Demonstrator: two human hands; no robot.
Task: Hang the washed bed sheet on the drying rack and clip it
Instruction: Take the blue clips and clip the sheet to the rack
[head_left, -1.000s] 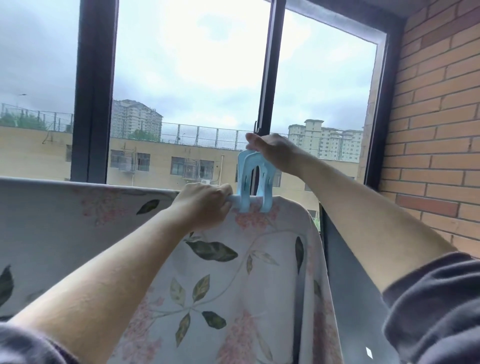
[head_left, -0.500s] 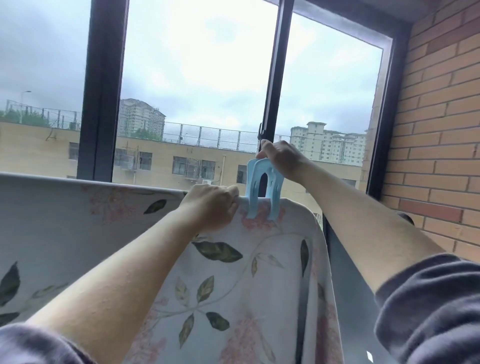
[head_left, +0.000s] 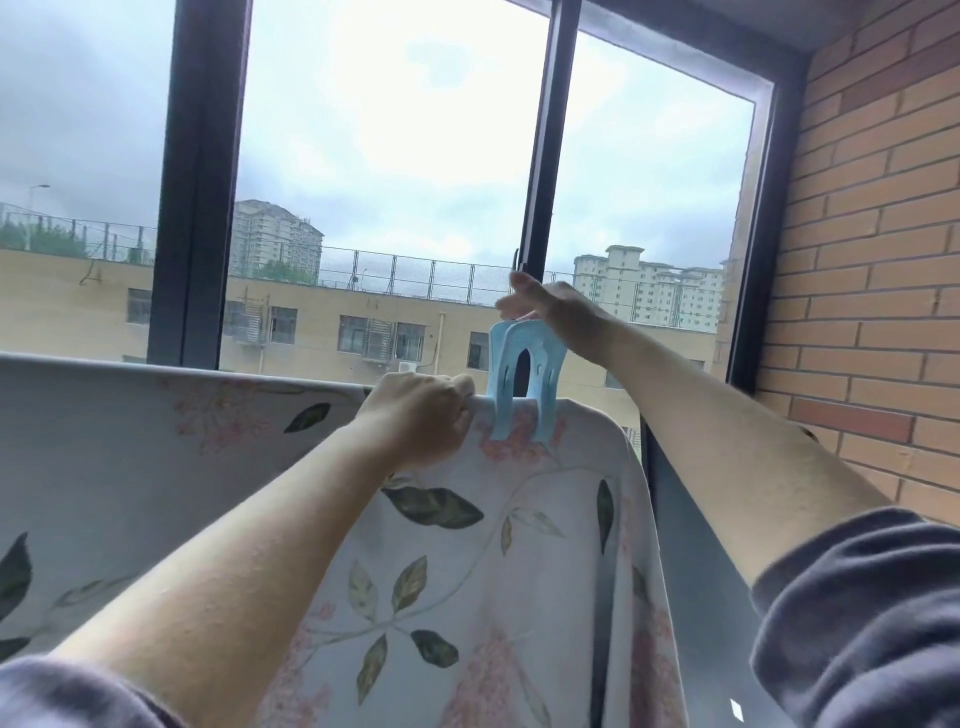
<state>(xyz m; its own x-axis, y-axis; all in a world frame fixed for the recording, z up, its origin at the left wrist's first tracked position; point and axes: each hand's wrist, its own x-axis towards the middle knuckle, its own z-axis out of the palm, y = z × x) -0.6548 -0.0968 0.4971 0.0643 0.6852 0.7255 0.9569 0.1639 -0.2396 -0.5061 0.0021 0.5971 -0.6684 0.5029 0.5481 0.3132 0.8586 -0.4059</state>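
A white bed sheet (head_left: 519, 519) printed with pink flowers and green leaves hangs over the drying rack's top bar, which the cloth hides. A light blue clip (head_left: 548, 395) straddles that covered bar near the sheet's right end, its jaws down over the fabric. My left hand (head_left: 421, 415) grips the sheet-covered bar just left of the clip. Just above the clip is my right hand (head_left: 561, 312), fingers spread and fairly straight, touching only the clip's upper end.
Close behind the rack is a large window with dark frames (head_left: 545, 182). A brick wall (head_left: 872, 260) runs along the right side. The sheet's right edge hangs next to a dark lower panel (head_left: 691, 597).
The clip has come down over the bar and sits deeper on the sheet. My right hand's fingers have loosened from a curled grip on the clip's top. My left hand has stayed in place.
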